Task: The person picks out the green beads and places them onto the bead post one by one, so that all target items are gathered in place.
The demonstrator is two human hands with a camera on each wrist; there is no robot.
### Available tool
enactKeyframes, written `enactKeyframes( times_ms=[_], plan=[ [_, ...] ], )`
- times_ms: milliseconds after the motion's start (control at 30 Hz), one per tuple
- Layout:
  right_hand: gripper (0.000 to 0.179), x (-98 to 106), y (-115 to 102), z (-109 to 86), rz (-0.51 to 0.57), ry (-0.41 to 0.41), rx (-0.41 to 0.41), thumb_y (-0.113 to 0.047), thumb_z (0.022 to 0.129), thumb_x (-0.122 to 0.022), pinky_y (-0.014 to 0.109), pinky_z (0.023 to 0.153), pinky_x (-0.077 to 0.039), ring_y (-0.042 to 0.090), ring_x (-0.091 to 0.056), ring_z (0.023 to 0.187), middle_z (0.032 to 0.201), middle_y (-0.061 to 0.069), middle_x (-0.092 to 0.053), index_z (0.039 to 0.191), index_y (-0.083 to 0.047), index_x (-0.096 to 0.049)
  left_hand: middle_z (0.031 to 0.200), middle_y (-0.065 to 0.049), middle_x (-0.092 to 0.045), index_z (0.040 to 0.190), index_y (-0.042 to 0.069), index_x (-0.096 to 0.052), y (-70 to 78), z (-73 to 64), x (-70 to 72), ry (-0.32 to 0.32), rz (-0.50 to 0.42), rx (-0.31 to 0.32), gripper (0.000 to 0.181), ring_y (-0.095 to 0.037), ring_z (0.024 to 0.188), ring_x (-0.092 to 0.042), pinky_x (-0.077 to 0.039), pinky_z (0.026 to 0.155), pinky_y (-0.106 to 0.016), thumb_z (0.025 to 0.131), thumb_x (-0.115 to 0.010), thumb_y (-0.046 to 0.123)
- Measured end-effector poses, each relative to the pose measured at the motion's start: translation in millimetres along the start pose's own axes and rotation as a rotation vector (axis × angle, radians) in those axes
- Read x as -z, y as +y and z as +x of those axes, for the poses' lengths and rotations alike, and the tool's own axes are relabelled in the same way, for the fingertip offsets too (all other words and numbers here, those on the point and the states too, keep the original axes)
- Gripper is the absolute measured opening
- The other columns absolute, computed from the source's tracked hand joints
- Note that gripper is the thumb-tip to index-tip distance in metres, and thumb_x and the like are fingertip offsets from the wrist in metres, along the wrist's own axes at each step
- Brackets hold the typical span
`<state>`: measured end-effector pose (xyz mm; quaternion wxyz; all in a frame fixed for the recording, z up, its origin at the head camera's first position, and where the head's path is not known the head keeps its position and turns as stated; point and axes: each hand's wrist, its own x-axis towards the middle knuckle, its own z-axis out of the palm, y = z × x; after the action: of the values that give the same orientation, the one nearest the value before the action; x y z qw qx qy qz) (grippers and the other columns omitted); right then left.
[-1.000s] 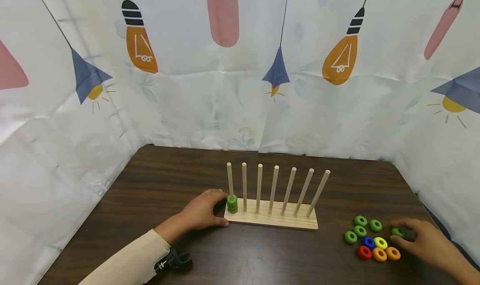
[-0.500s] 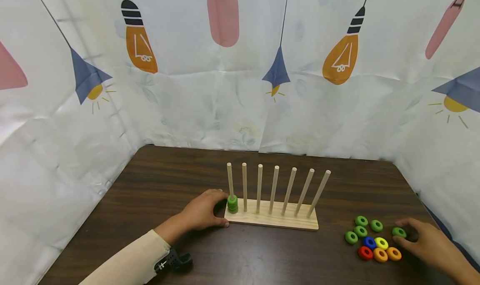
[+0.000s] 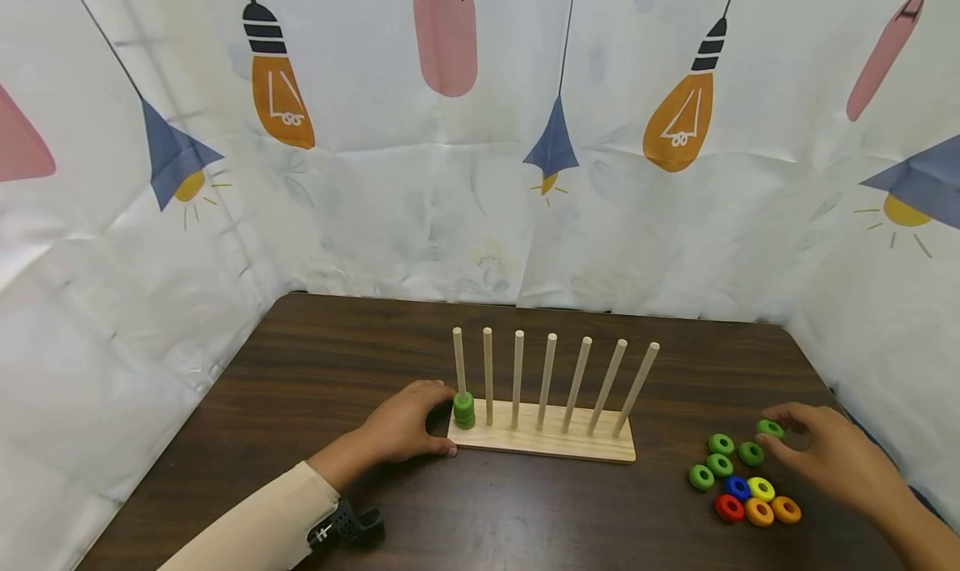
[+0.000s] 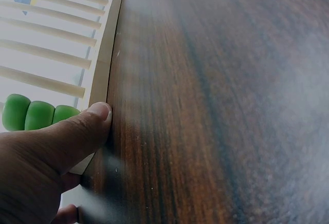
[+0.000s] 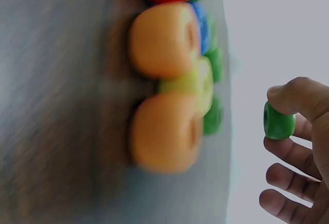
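Observation:
My left hand grips the left end of a wooden peg board, its thumb along the front edge. Beside that hand, several green rings are stacked on the leftmost peg; the other pegs are bare. At the right, my right hand pinches one green ring between thumb and fingertips, lifted above the table. Below and left of it lies a group of loose rings: several green ones, a blue ring, a yellow ring, a red ring and two orange rings.
Everything stands on a dark wood-grain table. A white curtain printed with lamps and bulbs hangs behind the table and along its sides. A dark band circles the left wrist over a beige sleeve.
My right hand has picked the rightmost green ring up off the table and moved it up and to the left. The left hand and the peg board have stayed in place.

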<state>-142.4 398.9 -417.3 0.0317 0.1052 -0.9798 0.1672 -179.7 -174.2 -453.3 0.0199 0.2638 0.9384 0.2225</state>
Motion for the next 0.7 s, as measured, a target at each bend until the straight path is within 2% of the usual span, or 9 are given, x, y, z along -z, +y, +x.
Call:
enactKeyframes(
  times_ms=[233,367,500,700],
  plan=[
    [0.034,13,-31,14.5,-0.003,0.04,0.116,-0.029,0.088,-0.084,0.05,0.072,-0.056,0.033,-0.067,0.094,0.108,0.006,-0.072,0.113,-0.009,-0.074,0.134,-0.012,-0.063,0.131,0.01,-0.066,-0.4,0.1,-0.6,-0.004,0.003,0.002,0.069,-0.036,0.132,-0.052,-0.044,0.107,-0.054,0.073,-0.093,0.038],
    [0.031,18,-47,19.5,-0.036,0.123,0.2,-0.027,0.084,-0.087,0.035,0.068,-0.053,0.019,-0.063,0.091,0.107,-0.002,-0.071,0.11,-0.016,-0.075,0.134,-0.012,-0.063,0.131,0.01,-0.066,0.5,0.0,-0.5,-0.008,-0.005,0.009,0.07,-0.036,0.133,-0.052,-0.044,0.108,-0.054,0.073,-0.093,0.038],
    [0.032,23,-58,23.9,-0.059,0.189,0.275,-0.023,0.08,-0.09,0.031,0.067,-0.052,0.012,-0.06,0.088,0.104,-0.007,-0.07,0.107,-0.018,-0.076,0.135,-0.012,-0.062,0.132,0.011,-0.066,1.0,0.1,-0.1,-0.014,-0.008,0.014,0.07,-0.037,0.134,-0.051,-0.044,0.107,-0.055,0.074,-0.093,0.038],
    [0.039,31,-70,33.2,-0.066,0.277,0.373,-0.016,0.072,-0.094,0.027,0.067,-0.049,0.01,-0.059,0.088,0.101,-0.01,-0.071,0.106,-0.019,-0.076,0.136,-0.013,-0.062,0.132,0.011,-0.066,1.7,-0.2,0.8,-0.014,-0.009,0.019,0.07,-0.037,0.134,-0.05,-0.044,0.107,-0.056,0.074,-0.093,0.037]
  ],
)
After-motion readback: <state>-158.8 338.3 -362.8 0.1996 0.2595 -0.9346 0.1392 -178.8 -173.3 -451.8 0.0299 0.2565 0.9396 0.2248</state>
